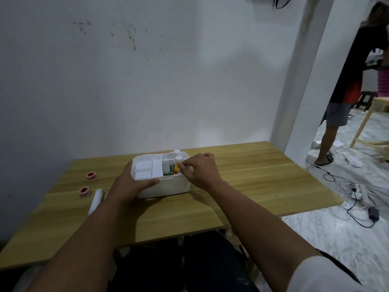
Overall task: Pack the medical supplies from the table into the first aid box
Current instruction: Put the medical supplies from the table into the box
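White plastic first aid box (163, 187) sits open mid-bench (252, 178), tray insert on its left side. Left hand (131, 183) wraps the box's near-left corner, steadying it. Right hand (200, 170) pinches a small yellow item (177, 166), seating it in the right compartment: packing step underway. Still out, far left: two red-centred tape rolls (91, 176) (84, 192), white cylindrical roll (96, 201). Next, likely: release, reach left.

a bare, makeshift workroom rather than a lived-in home: a stained white wall (126, 70), a plain wooden worktop (252, 175), marble-patterned floor (336, 239) strewn with loose cables (341, 186) and a power strip (357, 189). beyond a white pillar (305, 81), another person (347, 85) stands near a second light-wood table (376, 114) and a dark stool (365, 100).
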The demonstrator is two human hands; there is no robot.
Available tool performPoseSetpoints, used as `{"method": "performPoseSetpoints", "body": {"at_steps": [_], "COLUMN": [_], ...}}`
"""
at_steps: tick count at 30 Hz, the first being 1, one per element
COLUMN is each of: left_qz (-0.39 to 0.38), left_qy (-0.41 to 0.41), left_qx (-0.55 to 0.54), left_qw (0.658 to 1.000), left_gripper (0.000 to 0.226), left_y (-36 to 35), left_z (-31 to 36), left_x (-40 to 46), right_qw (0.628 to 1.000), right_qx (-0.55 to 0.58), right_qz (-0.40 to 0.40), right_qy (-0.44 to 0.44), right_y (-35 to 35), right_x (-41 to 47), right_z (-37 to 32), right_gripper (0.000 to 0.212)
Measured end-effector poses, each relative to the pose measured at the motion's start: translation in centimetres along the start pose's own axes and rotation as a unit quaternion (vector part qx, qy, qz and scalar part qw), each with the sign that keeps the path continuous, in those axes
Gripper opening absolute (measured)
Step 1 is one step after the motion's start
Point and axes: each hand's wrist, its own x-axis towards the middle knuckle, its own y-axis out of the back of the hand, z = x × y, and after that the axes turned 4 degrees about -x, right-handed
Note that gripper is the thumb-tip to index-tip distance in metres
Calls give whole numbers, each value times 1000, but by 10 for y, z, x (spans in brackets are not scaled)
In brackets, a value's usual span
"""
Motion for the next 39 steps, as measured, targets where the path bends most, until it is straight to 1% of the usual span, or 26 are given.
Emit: {"method": "performPoseSetpoints", "body": {"at_steps": [1, 3, 5, 6, 7, 8, 9, 10, 11, 12, 14, 16, 18, 20, 21, 22, 23, 25, 27, 28, 29, 30, 32, 34, 36, 39], "left_qz": [-2, -4, -3, -1, 1, 1, 0, 1, 5, 8, 3, -14, -51, -105, -122, -120, -94, 27, 148, 186, 205, 206, 173, 128, 110, 121], "left_qy": [-2, -5, -4, -4, -2, -4, -7, -10, -13, -12, -9, -6, -9, -11, -7, 1, 17, 42, 57, 71, 86, 103, 147, 169, 151, 118], "left_qx": [-1, -8, -11, -11, -10, -13, -18, -24, -30, -37, -48, -61, -92, -112, -110, -105, -102, -67, 52, 113, 161, 199, 263, 300, 306, 303], "left_qw": [1000, 1000, 1000, 1000, 1000, 1000, 1000, 1000, 999, 999, 999, 998, 994, 988, 986, 987, 990, 996, 986, 973, 962, 953, 937, 930, 933, 938], "left_gripper": [119, 110, 104, 101, 99, 97, 98, 99, 100, 100, 99, 98, 94, 82, 76, 72, 69, 64, 47, 41, 38, 37, 42, 39, 25, 20], "left_y": [0, 0, -1, -2, -3, -5, -7, -9, -10, -11, -13, -15, -16, -14, -12, -8, -2, 16, 45, 61, 77, 92, 114, 124, 127, 122], "left_z": [0, 1, 3, 5, 7, 11, 14, 17, 20, 23, 27, 32, 37, 45, 48, 48, 47, 32, 13, 2, -11, -24, -45, -60, -71, -75], "left_x": [0, 0, -1, -2, -3, -4, -6, -6, -7, -8, -10, -11, -11, -11, -12, -11, -9, -1, 4, 4, 3, 3, -1, -2, 2, 10], "right_qw": [1000, 996, 983, 972, 959, 944, 928, 916, 909, 904, 897, 893, 887, 879, 877, 876, 876, 875, 876, 875, 875, 876, 879, 879, 877, 876], "right_qx": [16, 74, 158, 202, 241, 270, 289, 294, 287, 285, 290, 302, 331, 350, 352, 351, 348, 335, 325, 328, 331, 331, 327, 328, 333, 337], "right_qz": [-1, 17, 45, 38, 8, -46, -109, -167, -211, -239, -260, -259, -257, -264, -267, -271, -273, -284, -290, -287, -283, -280, -273, -271, -269, -266], "right_qy": [-8, -36, -82, -113, -149, -183, -206, -217, -217, -212, -210, -209, -195, -187, -187, -189, -191, -201, -209, -210, -211, -212, -216, -218, -218, -218], "right_y": [0, -1, 0, 1, 3, 5, 6, 6, 6, 3, -2, -5, -6, 2, 8, 13, 15, 16, 13, 11, 10, 9, 5, 3, 1, 0], "right_x": [2, 4, 9, 12, 15, 17, 19, 21, 23, 24, 24, 25, 25, 25, 26, 26, 28, 29, 29, 28, 28, 27, 27, 29, 31, 34], "right_z": [1, 6, 9, 11, 12, 14, 17, 20, 24, 30, 38, 46, 54, 58, 59, 61, 63, 63, 64, 66, 67, 68, 70, 70, 69, 68], "right_gripper": [43, 42, 43, 47, 55, 70, 91, 112, 127, 134, 132, 129, 111, 92, 86, 84, 85, 94, 102, 106, 110, 116, 125, 124, 116, 114]}}
